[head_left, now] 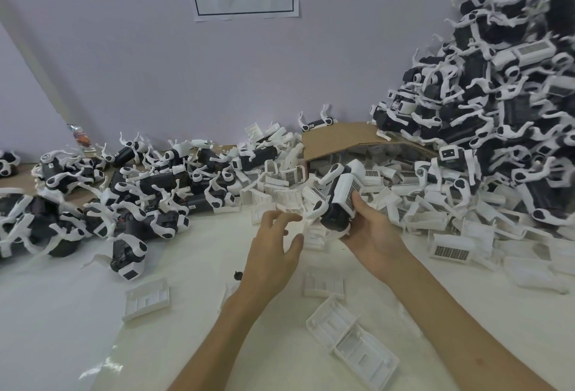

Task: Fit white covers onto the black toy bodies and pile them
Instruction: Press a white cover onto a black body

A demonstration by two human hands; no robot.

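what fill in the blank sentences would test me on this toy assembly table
1. The right hand grips a ___ toy body fitted with a white cover.
2. The tallest pile of toys rises on the ___ side of the table.
3. Loose covers spill from a ___ box lying on its side.

Missing words: black; right; cardboard

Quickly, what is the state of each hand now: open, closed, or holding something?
Left hand: open, fingers relaxed, holding nothing.
Right hand: grips a black toy body that carries a white cover.
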